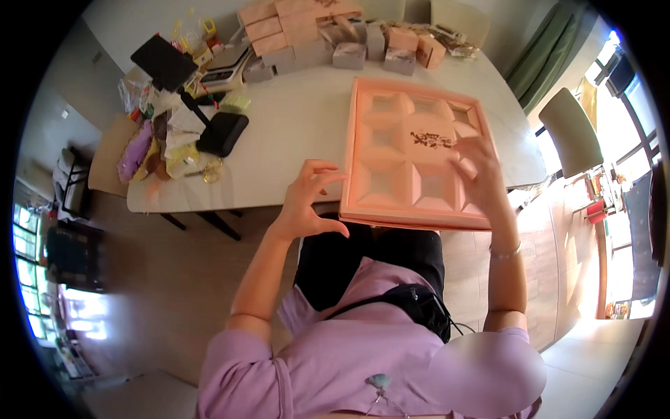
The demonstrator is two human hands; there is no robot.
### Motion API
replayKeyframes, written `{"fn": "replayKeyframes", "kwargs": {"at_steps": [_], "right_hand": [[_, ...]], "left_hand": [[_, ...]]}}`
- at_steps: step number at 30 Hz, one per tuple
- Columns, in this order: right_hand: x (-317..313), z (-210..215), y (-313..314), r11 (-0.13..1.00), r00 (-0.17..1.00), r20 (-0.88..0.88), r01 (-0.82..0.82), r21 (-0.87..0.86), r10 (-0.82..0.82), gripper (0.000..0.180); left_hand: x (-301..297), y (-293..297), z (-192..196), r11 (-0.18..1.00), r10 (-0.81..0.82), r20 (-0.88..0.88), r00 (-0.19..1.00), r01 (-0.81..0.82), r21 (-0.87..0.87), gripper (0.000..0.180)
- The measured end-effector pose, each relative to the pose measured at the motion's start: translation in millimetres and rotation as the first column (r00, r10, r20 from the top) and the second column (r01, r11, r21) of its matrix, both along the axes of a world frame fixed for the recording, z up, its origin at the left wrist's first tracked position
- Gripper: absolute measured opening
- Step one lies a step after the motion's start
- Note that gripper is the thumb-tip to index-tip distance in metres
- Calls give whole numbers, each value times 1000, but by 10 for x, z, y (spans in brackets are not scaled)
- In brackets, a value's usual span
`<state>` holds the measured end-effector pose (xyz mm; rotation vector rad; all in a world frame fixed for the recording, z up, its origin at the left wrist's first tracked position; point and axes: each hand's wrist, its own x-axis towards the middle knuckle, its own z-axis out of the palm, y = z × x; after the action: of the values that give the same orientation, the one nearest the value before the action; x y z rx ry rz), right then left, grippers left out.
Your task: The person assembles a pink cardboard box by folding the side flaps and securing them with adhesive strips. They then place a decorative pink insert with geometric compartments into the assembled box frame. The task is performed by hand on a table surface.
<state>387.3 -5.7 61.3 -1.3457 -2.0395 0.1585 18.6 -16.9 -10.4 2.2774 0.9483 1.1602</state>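
A large, shallow pink gift box (351,150) lies at the front edge of the table, partly over it. Inside it sits a pink insert (396,157) with several square, slope-sided compartments around a raised middle square bearing dark printing. My left hand (303,199) is beside the box's left edge, with thumb and fingers spread and nothing between them. Over the right side of the insert is my right hand (483,178), its fingers bent and apart. Whether its fingertips touch the insert is hard to tell. Part of the right-hand compartments is hidden behind this hand.
Pink and grey small boxes (296,35) are stacked along the far side of the white table (293,119). A black stand (222,133) holds a dark tablet (164,61) at left, beside a scale (220,73), scissors (211,170) and plastic bags (136,150). A chair (572,133) stands at right.
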Motion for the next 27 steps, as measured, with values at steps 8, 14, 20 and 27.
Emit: {"fn": "replayKeyframes", "kwargs": {"at_steps": [8,14,20,27], "right_hand": [[-1013,-358,-599,932,904,314,-341,120,290,35],[-1089,-519,-490,936,931,298,-281,214,211,27],[-487,-77,-609,904,879,264,-424,50,398,24],[954,-171,-805,989,983,142,125,-79,-114,38]], "left_hand": [[298,-73,-179,962,103,-3,995,-99,254,67],[349,-13,-250,934,105,97,990,-132,333,59],[130,-51,-96,998,63,286,956,-64,-6,51],[161,851,-293,919,374,466,802,-253,-302,48]]}}
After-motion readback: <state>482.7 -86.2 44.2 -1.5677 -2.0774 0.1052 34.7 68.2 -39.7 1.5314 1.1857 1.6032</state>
